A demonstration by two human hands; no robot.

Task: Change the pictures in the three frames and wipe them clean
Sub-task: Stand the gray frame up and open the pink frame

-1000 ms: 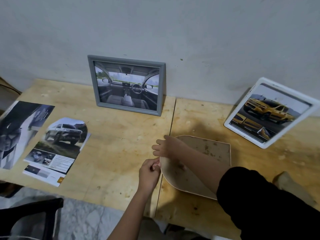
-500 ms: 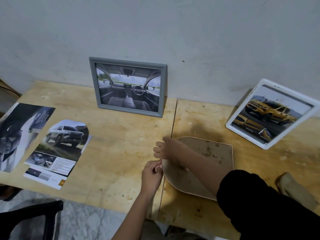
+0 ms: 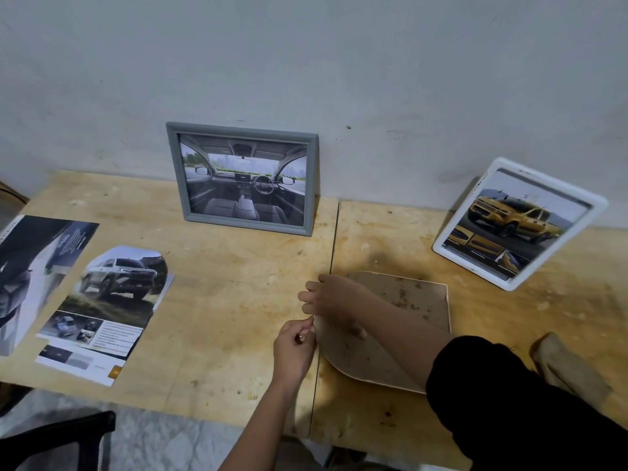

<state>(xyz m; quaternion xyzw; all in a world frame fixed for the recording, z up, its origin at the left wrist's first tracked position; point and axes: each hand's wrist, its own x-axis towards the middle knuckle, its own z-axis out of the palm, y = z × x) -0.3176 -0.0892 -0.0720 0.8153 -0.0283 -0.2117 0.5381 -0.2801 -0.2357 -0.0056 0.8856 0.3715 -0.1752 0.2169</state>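
A third frame [image 3: 401,311] lies face down on the wooden table, showing its stained brown backing board. My right hand [image 3: 326,295] rests on its left part with the fingers curled over the edge. My left hand [image 3: 294,348] pinches something small at that same left edge; what it pinches is too small to tell. A grey frame [image 3: 246,178] with a car-interior picture leans on the wall. A white frame [image 3: 516,222] with a yellow car picture leans at the right. Loose car pictures [image 3: 108,300] and a dark sheet [image 3: 30,273] lie at the left.
A beige cloth [image 3: 571,368] lies at the table's right front, partly behind my black sleeve. A seam [image 3: 331,253] splits the tabletop in two boards. A black chair [image 3: 61,443] stands below the table's front left edge, over a grey floor.
Both hands stay at the face-down frame's left edge with only slight finger movement. The view has shifted a little.
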